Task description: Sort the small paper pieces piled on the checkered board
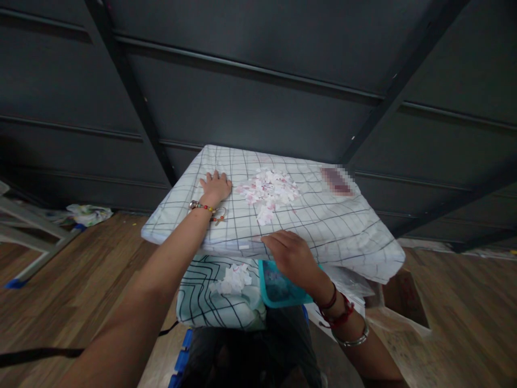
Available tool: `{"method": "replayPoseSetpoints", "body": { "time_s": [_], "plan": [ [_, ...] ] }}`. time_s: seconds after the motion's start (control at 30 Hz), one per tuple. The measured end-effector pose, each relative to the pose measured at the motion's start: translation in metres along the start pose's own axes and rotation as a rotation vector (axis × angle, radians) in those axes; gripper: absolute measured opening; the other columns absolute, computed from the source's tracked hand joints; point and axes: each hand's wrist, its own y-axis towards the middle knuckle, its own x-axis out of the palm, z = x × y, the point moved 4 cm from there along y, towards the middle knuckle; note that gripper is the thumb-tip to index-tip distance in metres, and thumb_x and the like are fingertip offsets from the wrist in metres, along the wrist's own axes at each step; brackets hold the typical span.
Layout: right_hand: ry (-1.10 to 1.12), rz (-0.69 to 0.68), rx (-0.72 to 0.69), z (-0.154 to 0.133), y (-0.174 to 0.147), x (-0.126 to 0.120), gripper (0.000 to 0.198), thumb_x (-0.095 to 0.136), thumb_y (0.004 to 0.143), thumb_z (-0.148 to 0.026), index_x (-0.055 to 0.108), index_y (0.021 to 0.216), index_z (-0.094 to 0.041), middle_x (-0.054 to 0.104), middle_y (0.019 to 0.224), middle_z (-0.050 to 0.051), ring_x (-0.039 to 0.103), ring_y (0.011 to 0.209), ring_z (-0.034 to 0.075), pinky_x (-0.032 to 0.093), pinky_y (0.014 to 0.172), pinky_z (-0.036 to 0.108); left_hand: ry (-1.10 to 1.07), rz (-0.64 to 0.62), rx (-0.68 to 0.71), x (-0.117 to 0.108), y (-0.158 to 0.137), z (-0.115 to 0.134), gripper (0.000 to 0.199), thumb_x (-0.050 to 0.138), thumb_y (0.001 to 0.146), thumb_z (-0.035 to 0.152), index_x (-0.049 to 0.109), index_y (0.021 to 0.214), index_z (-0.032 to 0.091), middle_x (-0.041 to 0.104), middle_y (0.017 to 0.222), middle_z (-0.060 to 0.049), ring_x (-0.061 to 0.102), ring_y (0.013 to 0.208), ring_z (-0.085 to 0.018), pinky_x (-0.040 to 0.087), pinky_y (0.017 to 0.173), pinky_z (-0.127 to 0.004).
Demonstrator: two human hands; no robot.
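My left hand point(217, 188) lies flat with spread fingers on the checked white cloth point(315, 226) that covers a small table. Right of it is a loose pile of small white and pinkish paper scraps point(270, 191). At the cloth's front edge is my right hand point(291, 256), palm down, fingers bent and held together; what they hold, if anything, is hidden. A single white scrap point(244, 247) lies left of its fingertips. Below the right hand sits a turquoise plastic basket point(264, 293), partly covered by it, with small contents that are hard to make out.
More paper scraps point(234, 279) rest on a folded striped cloth point(202, 307) over my lap. A blurred-out dark reddish item point(338, 182) lies at the table's right. An open cardboard box point(404, 299) stands on the floor at right. A dark panelled wall point(258, 97) rises behind the table.
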Motion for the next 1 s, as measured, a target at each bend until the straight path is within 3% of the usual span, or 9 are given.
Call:
{"method": "replayPoseSetpoints", "body": {
  "time_s": [0.33,0.53,0.77,1.0],
  "plan": [
    [-0.039,-0.035,-0.109,-0.017,-0.001,0.014,0.02,0.048,0.085,-0.006,0.063,0.092,-0.017,0.063,0.081,0.004,0.053,0.076,0.017,0.041,0.069,0.029,0.01,0.009,0.005,-0.002,-0.002,0.001,0.059,0.019,0.089,0.041,0.035,0.14,0.017,0.024,0.151,-0.011,0.018,0.137,-0.035,0.017,0.106,-0.06],
    [-0.076,0.02,0.003,0.009,0.002,0.0,0.023,0.046,0.086,-0.005,0.063,0.098,-0.013,0.065,0.084,0.006,0.054,0.078,0.017,0.042,0.071,0.029,0.007,0.0,0.005,-0.001,-0.001,0.001,0.059,0.018,0.089,0.042,0.034,0.141,0.018,0.023,0.152,-0.011,0.017,0.137,-0.035,0.018,0.106,-0.06],
    [-0.086,-0.047,0.015,0.015,0.0,0.003,0.02,0.048,0.087,-0.007,0.064,0.097,-0.015,0.064,0.083,0.005,0.054,0.08,0.017,0.041,0.071,0.03,-0.005,0.011,0.015,0.003,0.003,-0.002,0.06,0.018,0.089,0.043,0.034,0.141,0.018,0.022,0.152,-0.011,0.016,0.137,-0.036,0.017,0.106,-0.061],
    [-0.085,0.012,0.077,0.032,-0.002,-0.008,0.022,0.048,0.086,-0.005,0.065,0.094,-0.015,0.066,0.084,0.006,0.054,0.08,0.017,0.04,0.073,0.031,-0.005,-0.023,-0.001,0.0,0.0,0.0,0.06,0.018,0.089,0.042,0.032,0.142,0.018,0.019,0.153,-0.01,0.014,0.139,-0.034,0.016,0.107,-0.059]
  ]
}}
